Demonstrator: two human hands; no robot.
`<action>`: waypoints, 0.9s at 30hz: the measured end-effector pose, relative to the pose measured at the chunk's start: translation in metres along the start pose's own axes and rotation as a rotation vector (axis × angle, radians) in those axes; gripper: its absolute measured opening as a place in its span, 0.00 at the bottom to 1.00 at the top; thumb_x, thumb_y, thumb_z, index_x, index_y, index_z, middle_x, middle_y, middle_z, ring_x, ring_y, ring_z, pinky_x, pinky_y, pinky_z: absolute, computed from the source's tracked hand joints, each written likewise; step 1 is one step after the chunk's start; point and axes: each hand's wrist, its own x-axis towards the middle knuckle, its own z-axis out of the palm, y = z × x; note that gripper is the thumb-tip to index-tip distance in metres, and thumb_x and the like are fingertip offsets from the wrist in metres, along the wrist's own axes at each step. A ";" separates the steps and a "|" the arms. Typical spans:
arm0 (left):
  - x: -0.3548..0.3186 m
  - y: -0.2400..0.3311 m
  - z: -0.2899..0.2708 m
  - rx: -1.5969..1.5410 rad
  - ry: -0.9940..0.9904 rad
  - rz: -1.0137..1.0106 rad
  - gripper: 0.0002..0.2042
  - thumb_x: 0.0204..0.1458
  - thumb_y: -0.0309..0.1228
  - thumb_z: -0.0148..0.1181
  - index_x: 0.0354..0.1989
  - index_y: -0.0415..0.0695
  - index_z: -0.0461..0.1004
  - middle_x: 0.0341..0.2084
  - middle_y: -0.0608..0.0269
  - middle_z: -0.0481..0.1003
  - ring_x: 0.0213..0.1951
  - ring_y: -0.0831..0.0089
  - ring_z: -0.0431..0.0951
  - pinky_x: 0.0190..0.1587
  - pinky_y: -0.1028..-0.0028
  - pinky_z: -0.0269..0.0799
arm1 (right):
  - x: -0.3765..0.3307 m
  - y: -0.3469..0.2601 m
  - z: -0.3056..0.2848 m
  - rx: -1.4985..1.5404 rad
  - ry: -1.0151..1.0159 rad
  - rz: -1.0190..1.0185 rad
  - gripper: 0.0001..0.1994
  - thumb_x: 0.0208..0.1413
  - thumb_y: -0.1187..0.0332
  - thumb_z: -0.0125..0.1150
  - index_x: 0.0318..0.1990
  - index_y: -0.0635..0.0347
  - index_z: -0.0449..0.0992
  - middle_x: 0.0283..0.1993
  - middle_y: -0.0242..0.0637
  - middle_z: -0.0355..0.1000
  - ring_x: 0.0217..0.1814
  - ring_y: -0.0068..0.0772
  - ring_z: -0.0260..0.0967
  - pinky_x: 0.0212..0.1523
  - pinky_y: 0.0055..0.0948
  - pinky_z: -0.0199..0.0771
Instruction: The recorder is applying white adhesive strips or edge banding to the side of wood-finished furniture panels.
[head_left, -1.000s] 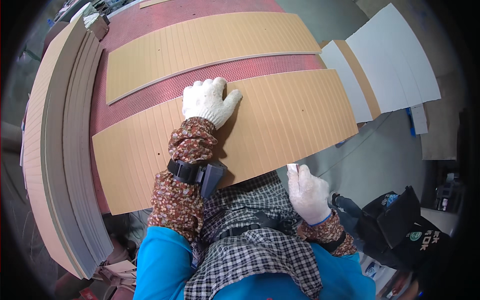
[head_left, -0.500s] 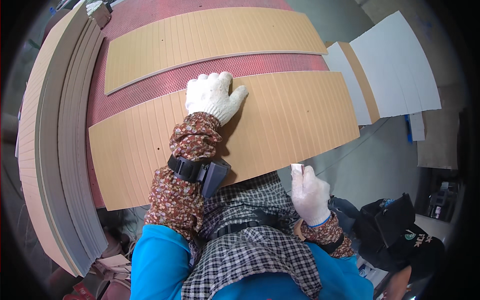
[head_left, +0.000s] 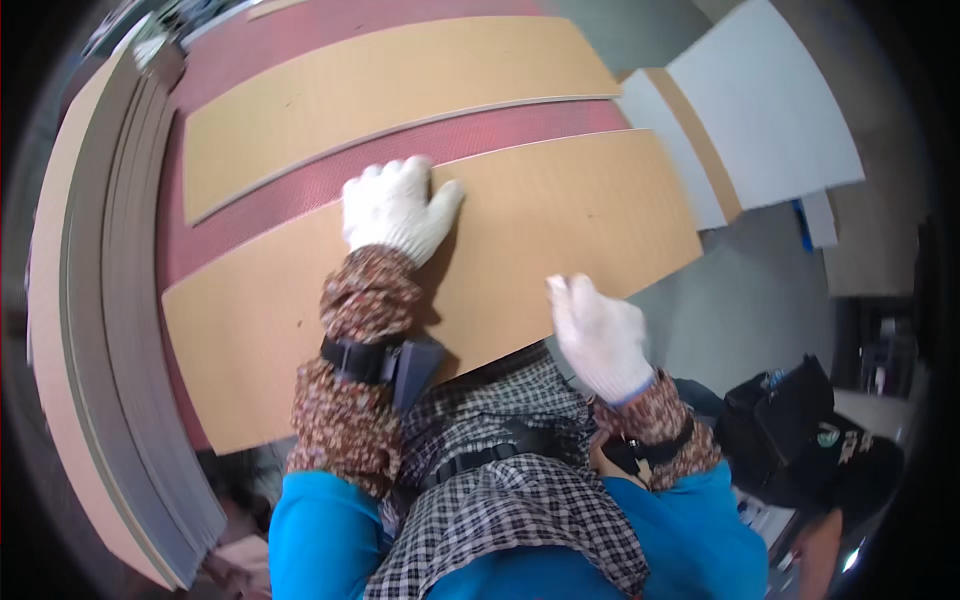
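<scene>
A tan board [head_left: 520, 220] with pale edges lies across the table before me. My left hand [head_left: 395, 212], in a white knit glove, rests on it near its far edge, fingers slightly spread and thumb out. Over the board's near edge, toward the right, is my right hand [head_left: 602, 335], also gloved in white. Its fingers are closed on a small white piece [head_left: 556, 284], blurred and too small to name; whether it touches the board I cannot tell. A second tan board [head_left: 400, 80] lies parallel beyond the first, with a strip of red table between them.
Several boards stand stacked on edge [head_left: 120, 260] along the left. The table [head_left: 360, 158] has a red meshed surface. Large white panels [head_left: 770, 110] with a tan strip are at the far right. A black bag [head_left: 780, 430] is at the lower right, beside another person's arm [head_left: 822, 545].
My right hand has moved up and left, from beside the board's near edge to over it. My left hand stays on the board; the whole view has shifted slightly and blurred.
</scene>
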 end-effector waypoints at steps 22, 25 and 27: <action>-0.001 0.002 -0.001 -0.013 0.004 -0.010 0.22 0.57 0.53 0.59 0.42 0.44 0.81 0.36 0.54 0.82 0.46 0.52 0.80 0.52 0.55 0.72 | 0.157 -0.024 -0.001 0.028 0.026 0.003 0.23 0.73 0.52 0.40 0.43 0.60 0.76 0.34 0.58 0.80 0.41 0.63 0.80 0.47 0.60 0.77; 0.002 0.001 -0.002 0.010 -0.086 -0.036 0.24 0.57 0.54 0.60 0.45 0.44 0.82 0.38 0.53 0.82 0.46 0.52 0.80 0.53 0.55 0.72 | 0.104 -0.010 0.004 -0.018 0.078 -0.053 0.21 0.74 0.54 0.42 0.40 0.61 0.76 0.25 0.53 0.79 0.29 0.58 0.81 0.33 0.55 0.79; 0.003 0.001 -0.003 0.009 -0.097 -0.036 0.25 0.57 0.54 0.59 0.46 0.43 0.82 0.39 0.52 0.83 0.47 0.52 0.80 0.53 0.55 0.72 | 0.066 -0.003 0.005 0.002 0.151 -0.133 0.18 0.74 0.57 0.48 0.33 0.59 0.73 0.18 0.46 0.74 0.20 0.51 0.77 0.22 0.47 0.75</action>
